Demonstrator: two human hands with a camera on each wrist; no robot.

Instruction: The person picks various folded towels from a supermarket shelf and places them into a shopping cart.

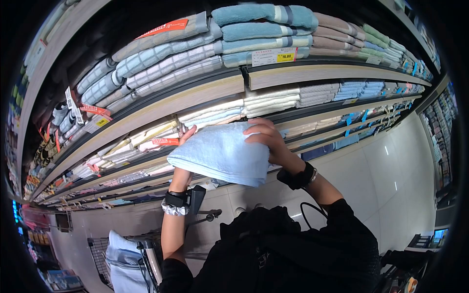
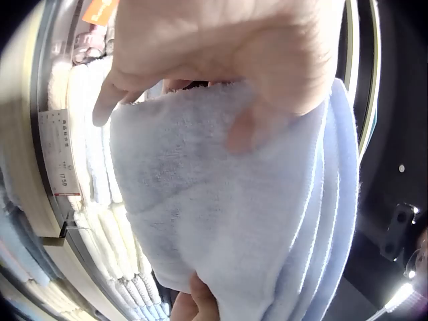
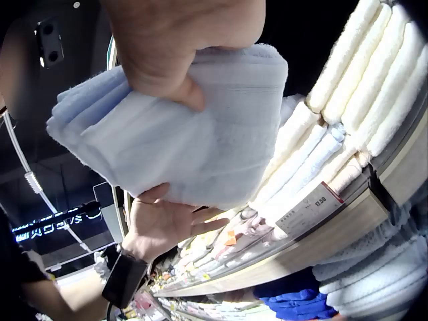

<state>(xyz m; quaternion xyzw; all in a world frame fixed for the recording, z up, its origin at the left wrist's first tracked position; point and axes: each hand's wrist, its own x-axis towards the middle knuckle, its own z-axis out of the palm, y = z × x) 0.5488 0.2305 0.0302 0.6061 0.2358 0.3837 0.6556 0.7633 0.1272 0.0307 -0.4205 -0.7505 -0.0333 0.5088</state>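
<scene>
At the lower left of the head view stands a black wire cart (image 1: pixel 99 254) with a folded light blue cloth (image 1: pixel 124 266) in it. Above it, the shelves (image 1: pixel 161 101) slope up to the right, bearing folded checked towels (image 1: pixel 161 54) in grey, blue and pink, with red-orange tags (image 1: pixel 162 28) among them.

Toward the middle, our left hand (image 1: pixel 187 135) holds the light blue towel (image 1: pixel 220 149) at its left side, thumb on one face and fingers on the other, partly hidden by the cloth. The towel is folded in several layers and is in both our hands, in front of the lower shelf rows. Our right hand (image 1: pixel 268 139) pinches its right side, the thumb pressed on one face.

Behind the towel lie cream folded towels (image 1: pixel 271 102). Higher up are teal towels (image 1: pixel 266 31) over a yellow-and-white price label (image 1: pixel 274 56), then brown towels (image 1: pixel 337 35). At the right, we see pale floor tiles (image 1: pixel 386 171).
</scene>
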